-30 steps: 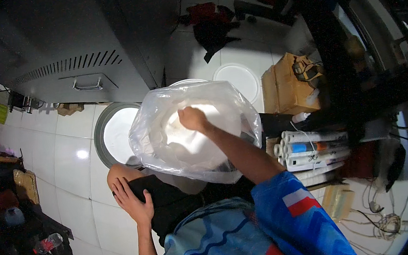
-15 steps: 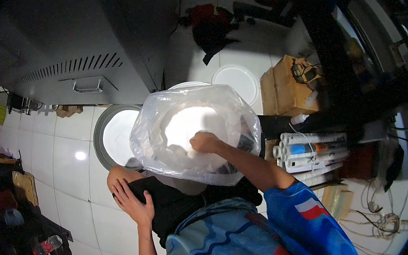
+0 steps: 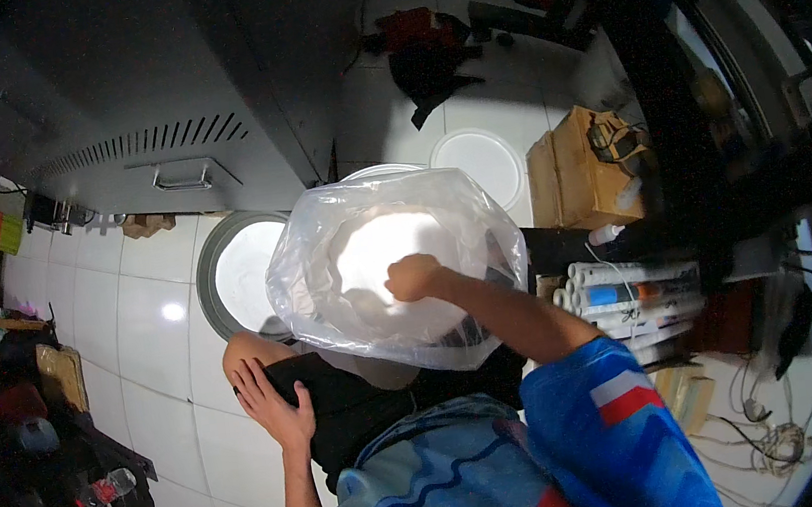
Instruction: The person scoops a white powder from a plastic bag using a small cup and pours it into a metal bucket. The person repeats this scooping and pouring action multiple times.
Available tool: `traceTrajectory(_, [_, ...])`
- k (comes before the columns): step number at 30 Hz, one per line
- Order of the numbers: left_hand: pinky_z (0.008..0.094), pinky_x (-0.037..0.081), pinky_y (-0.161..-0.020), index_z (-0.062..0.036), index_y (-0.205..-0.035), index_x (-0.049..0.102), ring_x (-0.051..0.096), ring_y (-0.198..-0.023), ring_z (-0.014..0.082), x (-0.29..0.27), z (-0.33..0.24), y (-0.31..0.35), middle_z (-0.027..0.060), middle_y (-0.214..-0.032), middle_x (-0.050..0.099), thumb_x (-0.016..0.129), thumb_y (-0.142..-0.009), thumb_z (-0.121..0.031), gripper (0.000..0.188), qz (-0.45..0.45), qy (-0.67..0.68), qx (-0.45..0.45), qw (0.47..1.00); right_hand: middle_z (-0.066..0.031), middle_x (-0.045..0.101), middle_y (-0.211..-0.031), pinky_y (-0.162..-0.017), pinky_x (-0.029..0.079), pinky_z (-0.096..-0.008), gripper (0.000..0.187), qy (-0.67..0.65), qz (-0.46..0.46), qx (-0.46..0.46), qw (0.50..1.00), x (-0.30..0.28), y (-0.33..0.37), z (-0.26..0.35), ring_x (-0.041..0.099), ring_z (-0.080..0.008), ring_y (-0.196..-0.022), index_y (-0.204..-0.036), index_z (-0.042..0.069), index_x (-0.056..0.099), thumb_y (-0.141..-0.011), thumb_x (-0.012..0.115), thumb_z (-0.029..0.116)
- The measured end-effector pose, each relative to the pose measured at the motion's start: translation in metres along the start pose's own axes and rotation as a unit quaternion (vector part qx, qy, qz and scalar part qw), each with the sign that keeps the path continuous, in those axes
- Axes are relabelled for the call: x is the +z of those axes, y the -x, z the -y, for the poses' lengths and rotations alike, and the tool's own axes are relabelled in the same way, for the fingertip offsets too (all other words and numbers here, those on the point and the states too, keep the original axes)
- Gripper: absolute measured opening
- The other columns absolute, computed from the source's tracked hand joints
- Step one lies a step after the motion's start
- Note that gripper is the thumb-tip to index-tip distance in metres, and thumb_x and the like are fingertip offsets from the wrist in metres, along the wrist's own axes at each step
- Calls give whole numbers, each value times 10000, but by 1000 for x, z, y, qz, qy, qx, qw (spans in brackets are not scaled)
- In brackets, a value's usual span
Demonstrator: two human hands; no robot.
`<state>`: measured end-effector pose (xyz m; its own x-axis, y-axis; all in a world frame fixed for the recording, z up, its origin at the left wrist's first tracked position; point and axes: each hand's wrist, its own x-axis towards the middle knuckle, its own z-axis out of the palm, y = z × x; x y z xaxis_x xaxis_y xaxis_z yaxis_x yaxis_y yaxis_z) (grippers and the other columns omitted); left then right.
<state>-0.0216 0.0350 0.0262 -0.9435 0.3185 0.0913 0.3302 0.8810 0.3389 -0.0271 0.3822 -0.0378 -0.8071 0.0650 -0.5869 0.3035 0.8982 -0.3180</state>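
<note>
The clear plastic bag point(image 3: 400, 284) looked light, thin and limp, apt to crumple, slip and tear under a sharp pull; its rolled rim seemed the safest place to hold. It was glossy and see-through, ballooned open over a white round container point(image 3: 372, 172) on the tiled floor point(image 3: 134, 325), just in front of the person's knee point(image 3: 246, 347). The right hand point(image 3: 413, 277) was closed in a fist, pressed on the film, though what it pinched could not be told. The left hand point(image 3: 274, 409) lay open, flat on the thigh.
</note>
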Motion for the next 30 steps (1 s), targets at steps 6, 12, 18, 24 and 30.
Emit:
traceTrajectory(6, [572, 133, -1185, -16, -1537, 285, 166, -1495, 416, 2, 1, 0, 230, -1587, 262, 660, -773, -215, 874, 0, 1, 5, 1000, -212, 729, -977, -836, 551, -520, 323, 0, -141, 10, 990, -34, -44, -24, 704, -397, -945, -1020, 52, 746, -850, 540, 233])
traceTrajectory(12, [555, 152, -1186, -19, -1531, 291, 165, -1499, 399, 2, 2, 1, 200, -1598, 260, 658, -805, -216, 837, -2, -12, 6, 1000, -205, 718, -1042, -860, 543, -512, 349, -115, -146, 54, 981, -21, -64, 31, 693, -401, -986, -1024, 53, 742, -883, 504, 265])
traceTrajectory(18, [562, 142, -1187, -17, -1520, 308, 166, -1497, 407, 4, 3, -1, 201, -1597, 262, 658, -786, -228, 840, -3, -12, 0, 1000, -211, 711, -1119, -823, 557, -541, 360, 66, 56, -24, 996, -23, -16, 10, 702, -352, -1033, -1072, 61, 745, -817, 556, 231])
traceTrajectory(24, [563, 121, -1192, -17, -1518, 311, 160, -1499, 408, 4, 4, 1, 200, -1601, 254, 649, -785, -251, 840, 4, -14, 1, 1000, -213, 727, -980, -837, 553, -515, 324, -93, -160, 38, 982, -36, -51, 22, 709, -376, -942, -959, 41, 725, -888, 536, 294])
traceTrajectory(30, [564, 116, -1192, -18, -1519, 307, 150, -1503, 401, 2, 6, 1, 199, -1605, 245, 654, -783, -250, 846, 8, -7, -12, 1000, -217, 710, -1079, -891, 530, -519, 367, 0, 9, -50, 999, -17, -24, 40, 684, -385, -1027, -1068, 51, 721, -910, 500, 297])
